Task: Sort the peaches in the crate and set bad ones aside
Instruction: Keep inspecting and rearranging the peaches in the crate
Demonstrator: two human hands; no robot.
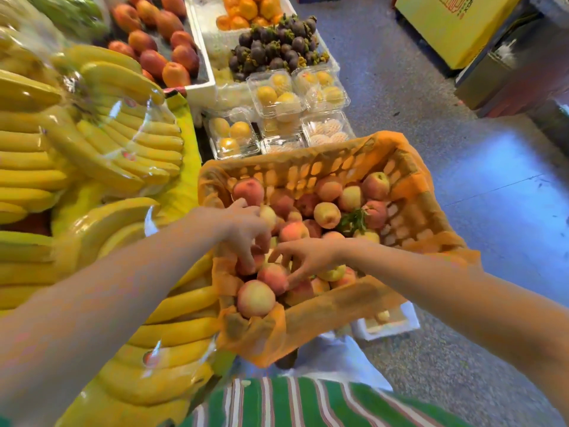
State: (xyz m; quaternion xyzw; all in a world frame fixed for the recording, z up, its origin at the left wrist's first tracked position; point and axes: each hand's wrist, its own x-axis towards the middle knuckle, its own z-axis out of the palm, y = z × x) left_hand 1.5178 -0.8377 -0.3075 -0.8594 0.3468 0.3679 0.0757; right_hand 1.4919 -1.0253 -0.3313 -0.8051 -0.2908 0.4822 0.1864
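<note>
An orange crate (409, 180), lined with orange plastic, holds several pink and yellow peaches (328, 214). Both my hands are down among the fruit at the near left corner. My left hand (246, 229) reaches in from the left, fingers curled down over a reddish peach (246, 266). My right hand (303, 257) comes from the right with fingers spread, its tips touching a pink peach (272, 277). A large pale peach (255, 298) lies at the near corner, free of both hands. A leafy twig (354, 220) sits among the far peaches.
Bagged bananas (101, 143) fill the stand to the left. Clear clamshell boxes of yellow fruit (277, 97) stand behind the crate, with mangosteens (277, 47), oranges and mangoes farther back. Speckled floor lies to the right. A white foam box (397, 325) shows under the crate.
</note>
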